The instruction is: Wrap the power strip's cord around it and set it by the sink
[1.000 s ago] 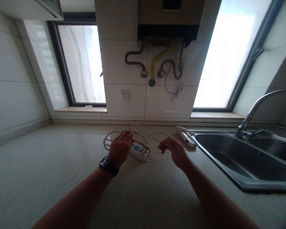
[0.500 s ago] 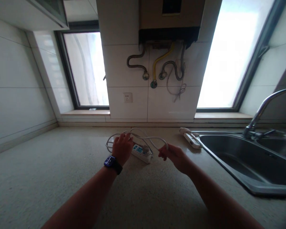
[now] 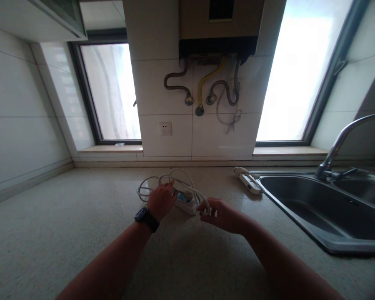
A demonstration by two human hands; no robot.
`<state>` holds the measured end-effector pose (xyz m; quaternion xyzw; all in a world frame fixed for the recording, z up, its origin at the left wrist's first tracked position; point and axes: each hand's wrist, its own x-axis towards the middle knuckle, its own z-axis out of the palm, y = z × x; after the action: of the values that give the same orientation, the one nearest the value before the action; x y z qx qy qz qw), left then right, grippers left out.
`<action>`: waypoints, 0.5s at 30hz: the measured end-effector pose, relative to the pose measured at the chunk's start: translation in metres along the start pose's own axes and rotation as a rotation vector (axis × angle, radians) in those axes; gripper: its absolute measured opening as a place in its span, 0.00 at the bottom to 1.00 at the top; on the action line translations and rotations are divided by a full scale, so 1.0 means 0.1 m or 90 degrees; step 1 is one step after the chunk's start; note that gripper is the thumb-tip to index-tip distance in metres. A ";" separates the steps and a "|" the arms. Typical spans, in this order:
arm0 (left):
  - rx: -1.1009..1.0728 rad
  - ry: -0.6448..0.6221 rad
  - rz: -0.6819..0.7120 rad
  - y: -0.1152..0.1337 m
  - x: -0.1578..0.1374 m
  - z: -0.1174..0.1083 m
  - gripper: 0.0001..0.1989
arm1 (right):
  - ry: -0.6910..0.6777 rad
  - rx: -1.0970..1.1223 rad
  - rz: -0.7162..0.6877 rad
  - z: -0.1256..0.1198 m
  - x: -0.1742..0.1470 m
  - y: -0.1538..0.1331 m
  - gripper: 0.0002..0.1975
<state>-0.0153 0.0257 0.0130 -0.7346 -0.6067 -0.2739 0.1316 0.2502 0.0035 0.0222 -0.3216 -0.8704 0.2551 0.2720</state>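
A white power strip [image 3: 187,207] with blue-green sockets lies on the counter in front of me, with a plug in its right part. Its white power cord [image 3: 187,183] loops behind it and out to both sides. My left hand [image 3: 161,201], with a watch on the wrist, is closed over the strip's left end; the fingertips are partly hidden. Beside the right end, my right hand [image 3: 218,213] pinches a bend of the cord between thumb and fingers.
A second white power strip [image 3: 251,183] with its cord wrapped round it rests against the sink [image 3: 295,208]. A chrome faucet [image 3: 333,156] rises behind the basin. On the tiled wall are an outlet [image 3: 165,128] and a water heater [image 3: 218,29] with hoses below.
My right hand has moved left and slightly toward me, drawing the cord's bend to the strip's right end. My left hand stays almost where it was on the strip.
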 end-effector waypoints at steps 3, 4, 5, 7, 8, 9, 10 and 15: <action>-0.054 -0.012 -0.002 -0.01 -0.01 -0.01 0.24 | -0.011 -0.042 -0.022 0.00 0.00 0.01 0.14; -0.072 -0.017 0.007 -0.02 -0.01 -0.01 0.23 | -0.015 -0.058 -0.029 0.00 0.00 0.01 0.15; -0.090 -0.021 0.018 -0.02 -0.01 -0.01 0.22 | -0.020 -0.072 -0.036 0.00 0.00 0.01 0.15; -0.120 -0.030 0.040 -0.03 -0.02 -0.01 0.21 | -0.031 -0.090 -0.049 0.00 0.01 0.00 0.16; -0.132 -0.034 0.046 -0.03 -0.02 0.00 0.21 | -0.039 -0.096 -0.056 0.01 0.02 0.00 0.16; -0.142 -0.038 0.047 -0.03 -0.02 0.00 0.22 | -0.047 -0.103 -0.064 0.01 0.02 0.00 0.16; -0.156 -0.044 0.049 -0.04 -0.02 0.01 0.22 | -0.054 -0.110 -0.074 0.01 0.03 -0.01 0.16; -0.316 -0.080 0.059 -0.08 0.01 0.03 0.25 | -0.080 -0.124 -0.120 0.02 0.05 -0.02 0.16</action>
<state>-0.0224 0.0304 0.0099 -0.7868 -0.4936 -0.3622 -0.0781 0.2444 0.0052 0.0235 -0.2470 -0.9327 0.1622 0.2067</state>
